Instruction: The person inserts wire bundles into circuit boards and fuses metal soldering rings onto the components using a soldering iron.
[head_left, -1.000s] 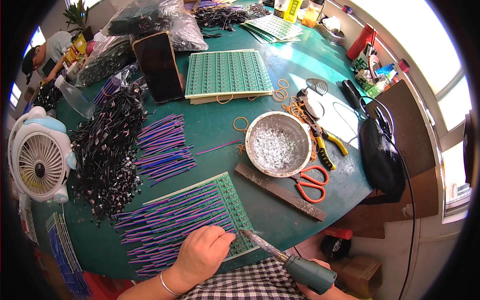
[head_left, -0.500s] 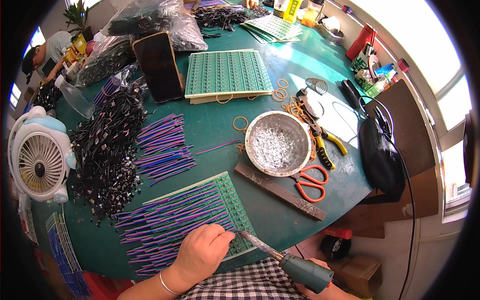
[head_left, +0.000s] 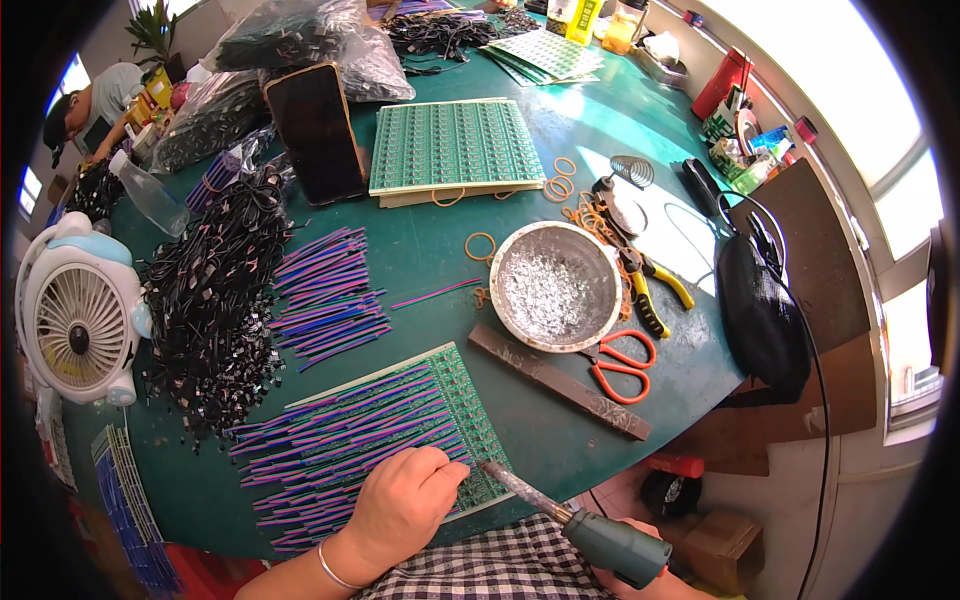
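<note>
A green circuit board panel [head_left: 462,385] lies at the near edge of the table, mostly covered by rows of blue, pink and black wires [head_left: 340,435]. My left hand [head_left: 405,500] rests over its lower right part, thumb and forefinger pinched on what looks like the end of a thin wire; the fingers hide most of it. My right hand [head_left: 632,578] is wrapped round the dark green handle of a soldering iron [head_left: 612,548]. The iron slants up to the left, its tip at the board just right of my left fingertips. The handle hides most of the right hand.
A metal bowl [head_left: 556,285] with silvery bits stands beyond a brown bar [head_left: 560,383], beside orange scissors [head_left: 625,365] and yellow-handled pliers [head_left: 650,292]. Loose wires [head_left: 330,295], black cables [head_left: 215,300], a fan [head_left: 80,325], a phone [head_left: 318,135] and stacked boards [head_left: 455,150] surround the work.
The soldering iron's handle has shifted very slightly to the right, its tip still by my left fingertips. The left hand has barely moved.
</note>
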